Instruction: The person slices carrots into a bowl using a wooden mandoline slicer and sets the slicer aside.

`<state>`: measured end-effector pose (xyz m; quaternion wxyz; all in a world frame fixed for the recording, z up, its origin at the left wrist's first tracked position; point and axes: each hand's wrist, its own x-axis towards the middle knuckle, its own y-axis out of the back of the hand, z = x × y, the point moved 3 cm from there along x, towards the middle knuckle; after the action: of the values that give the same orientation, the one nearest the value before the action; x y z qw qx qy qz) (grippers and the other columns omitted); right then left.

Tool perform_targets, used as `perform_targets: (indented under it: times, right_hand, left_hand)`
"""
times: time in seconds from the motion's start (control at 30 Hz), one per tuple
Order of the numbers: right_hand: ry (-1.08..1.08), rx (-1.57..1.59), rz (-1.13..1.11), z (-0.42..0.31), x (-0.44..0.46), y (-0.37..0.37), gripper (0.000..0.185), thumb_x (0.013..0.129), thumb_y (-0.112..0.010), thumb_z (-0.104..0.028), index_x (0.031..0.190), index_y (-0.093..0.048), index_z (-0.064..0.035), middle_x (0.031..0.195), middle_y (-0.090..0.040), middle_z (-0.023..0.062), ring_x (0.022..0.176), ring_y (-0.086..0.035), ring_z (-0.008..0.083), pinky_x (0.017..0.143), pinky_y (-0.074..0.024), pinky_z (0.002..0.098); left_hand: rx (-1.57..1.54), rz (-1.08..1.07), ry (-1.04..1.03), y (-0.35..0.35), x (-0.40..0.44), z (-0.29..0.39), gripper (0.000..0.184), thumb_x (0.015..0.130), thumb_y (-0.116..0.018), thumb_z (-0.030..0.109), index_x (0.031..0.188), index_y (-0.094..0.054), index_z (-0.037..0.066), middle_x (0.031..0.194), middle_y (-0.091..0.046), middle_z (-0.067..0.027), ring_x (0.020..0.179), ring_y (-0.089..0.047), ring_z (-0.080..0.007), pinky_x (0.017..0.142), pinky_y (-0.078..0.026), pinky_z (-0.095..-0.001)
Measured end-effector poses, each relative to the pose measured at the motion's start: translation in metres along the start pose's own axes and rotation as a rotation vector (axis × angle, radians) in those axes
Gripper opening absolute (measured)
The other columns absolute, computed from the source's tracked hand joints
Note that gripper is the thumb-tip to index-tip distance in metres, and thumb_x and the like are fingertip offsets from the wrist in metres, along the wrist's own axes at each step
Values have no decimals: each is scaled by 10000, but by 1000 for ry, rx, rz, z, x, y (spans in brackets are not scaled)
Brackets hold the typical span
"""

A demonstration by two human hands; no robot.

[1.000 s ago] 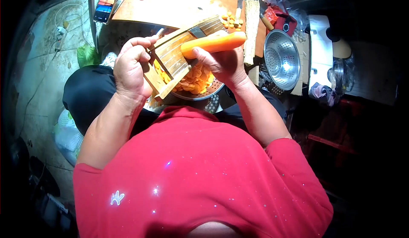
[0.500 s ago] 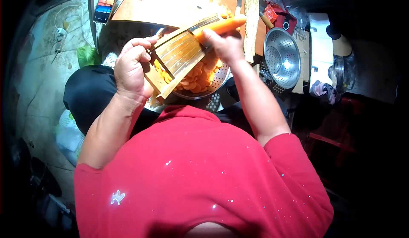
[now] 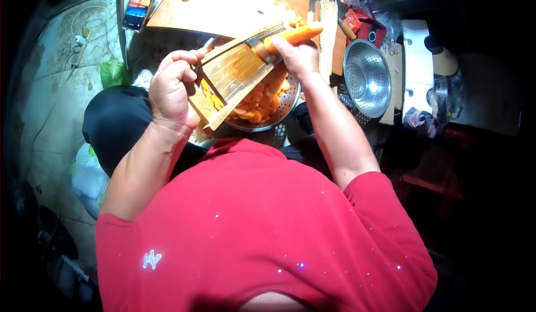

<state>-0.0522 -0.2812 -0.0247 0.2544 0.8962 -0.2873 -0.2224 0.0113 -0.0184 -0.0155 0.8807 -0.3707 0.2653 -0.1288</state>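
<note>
A wooden slicer [image 3: 231, 75] with a dark metal blade plate slants over a perforated metal bowl [image 3: 291, 102]. My left hand [image 3: 172, 91] grips the slicer's lower left end, fingers curled at its edge. In my right hand [image 3: 298, 58] is a peeled carrot [image 3: 301, 33], lying against the slicer's upper right end, by the blade. Orange carrot slices [image 3: 259, 102] are heaped in the bowl beneath, and some show through the opening near the slicer's lower end.
An orange-brown board [image 3: 212, 5] lies beyond the slicer, with carrot pieces at its right. A phone [image 3: 138, 5] stands at the upper left. To the right are a straw brush [image 3: 328, 33], another metal colander [image 3: 367, 77] and a red bag [image 3: 371, 31]. Green leaves [image 3: 114, 73] lie left.
My right hand and the carrot have moved up and right along the slicer, away from its middle, then back slightly. My left hand has stayed in place.
</note>
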Motion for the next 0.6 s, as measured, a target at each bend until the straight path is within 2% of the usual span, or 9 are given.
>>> perform_targets:
  times: [0.03,0.1,0.17,0.27,0.3,0.43,0.5,0.57,0.6]
  right_hand:
    - [47,81,-56,9,0,-7,387,767,-730,-315,969,-665,8,906,-696,104,806,-669,160,779,-529,289]
    - [191,267,-188,-33,-51,-19,375,749,-764,-262,1004,-652,-11,955,-686,96,869,-648,152,826,-505,290]
    - [411,150,-192,-41,-62,-23,376,738,-774,-242,1025,-650,-33,999,-676,93,924,-629,158,840,-490,306]
    - [9,-43,-65,-4,-7,-8,363,774,-719,-284,1002,-660,-8,936,-692,102,904,-650,175,824,-503,291]
    - [-78,196,-2,0,0,-6,389,759,-737,-295,987,-662,11,913,-698,111,894,-656,164,805,-513,282]
    - [58,203,-93,-21,-33,-17,377,742,-769,-253,994,-645,-2,948,-683,79,875,-648,145,800,-514,295]
    - [400,83,-161,-44,-65,-25,426,710,-796,-282,1029,-637,-49,964,-672,55,869,-634,132,809,-496,259]
    - [105,325,-114,-21,-46,-27,432,706,-792,-303,1006,-644,-29,959,-675,69,865,-635,137,811,-490,254]
    - [34,154,-69,-19,-28,-16,414,715,-772,-314,970,-655,-8,916,-688,77,811,-650,148,762,-508,260]
  left_hand:
    - [21,2,-3,2,1,0,227,694,-414,-53,844,-563,27,986,-625,-119,1024,-556,-248,971,-426,-413]
    - [15,21,19,2,1,0,226,692,-412,-52,841,-563,27,992,-623,-125,1029,-554,-248,973,-425,-408]
    - [15,9,22,2,0,0,227,693,-413,-53,842,-563,31,998,-622,-126,1034,-552,-252,971,-425,-411]
    - [32,-5,10,1,1,2,231,696,-414,-51,852,-561,36,1008,-622,-126,1039,-551,-254,962,-429,-415]
    - [38,-6,12,2,-1,0,232,698,-415,-50,856,-560,38,1013,-622,-127,1042,-551,-255,957,-431,-418]
    - [21,-13,-5,4,1,-1,230,703,-416,-39,868,-558,37,1017,-621,-126,1033,-553,-257,947,-434,-409]
    - [26,-4,4,5,3,-2,229,704,-416,-38,868,-557,36,1017,-622,-125,1030,-553,-255,945,-434,-407]
    - [38,-7,3,3,2,0,228,704,-416,-36,867,-556,36,1017,-622,-125,1028,-554,-254,943,-435,-404]
    - [16,2,0,0,2,2,230,693,-427,-40,865,-570,10,998,-621,-130,974,-547,-233,912,-430,-345]
